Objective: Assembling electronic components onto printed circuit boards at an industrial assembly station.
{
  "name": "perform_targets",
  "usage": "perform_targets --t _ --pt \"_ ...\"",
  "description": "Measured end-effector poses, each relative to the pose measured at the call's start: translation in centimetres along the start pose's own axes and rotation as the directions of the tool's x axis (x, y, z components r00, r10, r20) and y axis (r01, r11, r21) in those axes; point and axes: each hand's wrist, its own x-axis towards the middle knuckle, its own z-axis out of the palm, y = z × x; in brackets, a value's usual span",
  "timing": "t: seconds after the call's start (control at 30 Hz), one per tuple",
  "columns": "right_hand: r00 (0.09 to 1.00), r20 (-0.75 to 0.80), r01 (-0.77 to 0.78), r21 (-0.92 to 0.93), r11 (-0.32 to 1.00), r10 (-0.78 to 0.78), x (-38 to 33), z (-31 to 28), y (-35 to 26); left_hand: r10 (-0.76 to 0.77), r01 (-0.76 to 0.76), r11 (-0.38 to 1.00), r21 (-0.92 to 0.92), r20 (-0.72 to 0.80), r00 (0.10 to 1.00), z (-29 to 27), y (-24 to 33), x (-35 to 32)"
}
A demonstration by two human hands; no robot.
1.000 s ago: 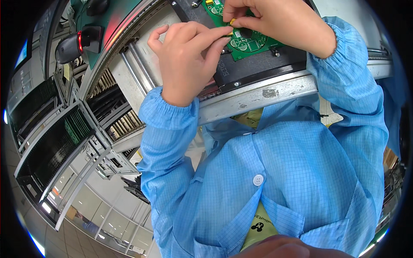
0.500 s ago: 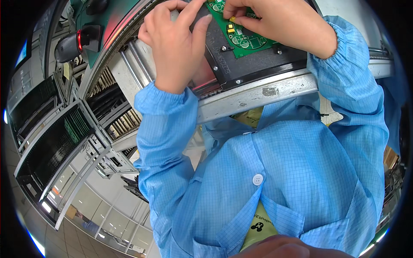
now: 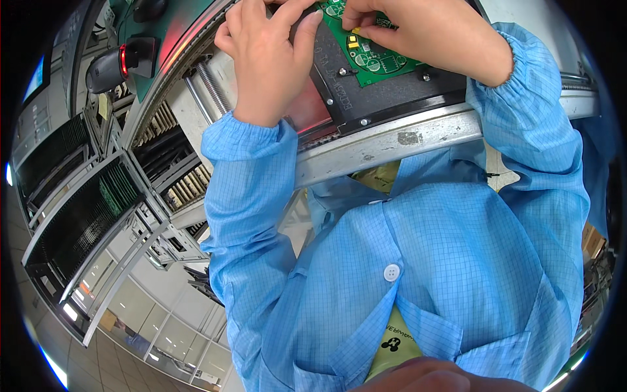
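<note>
Green circuit board [image 3: 369,55] lies at the far top centre, flat on a dark grey carrier plate [image 3: 385,98] that sits on a metal rail [image 3: 392,140]. The board shows round pad patterns and a small yellow part near its far end; its far edge is cut off by the frame.

Right hand [image 3: 428,29] is over the far right side of the board, fingers curled, fingertips [image 3: 356,23] pinched down at the board by the yellow part. Whether it grips something small there I cannot tell. The hand does press on the board.

Left hand [image 3: 271,55] is just left of the board, back of hand up, fingers bent and spread over the left far corner of the carrier plate, fingertips reaching the board's left edge. It looks like a loose hold on the plate or board edge; the exact contact is hidden by the fingers.

Both forearms wear a light blue lab coat [image 3: 418,261] with elastic cuffs and a white button [image 3: 391,272] on the front.

Left of the rail is a threaded metal shaft [image 3: 212,88]. Further left, a black handheld scanner [image 3: 121,62] with a red light. On the near left, racks [image 3: 85,202] hold many dark slotted boards on edge. A light tiled floor [image 3: 130,326] lies below them.
</note>
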Motion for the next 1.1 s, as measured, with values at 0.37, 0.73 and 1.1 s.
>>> perform_targets --t 0.37,0.73,1.1 --pt "0.988 0.039 -0.157 0.213 0.964 0.152 0.2 -3.0 0.9 -0.001 0.001 1.000 -0.009 0.001 1.000 0.2 0.1 -0.3" --pt "0.955 -0.290 -0.110 -0.158 0.981 0.061 -0.4 -2.7 5.6 -0.036 0.036 0.999 -0.029 -0.002 0.999 0.5 -0.2 -0.5" --pt "0.950 -0.309 -0.030 -0.222 0.975 -0.041 -0.5 -2.6 5.5 -0.007 0.007 0.998 -0.059 -0.001 1.000 0.4 -0.2 -0.7"
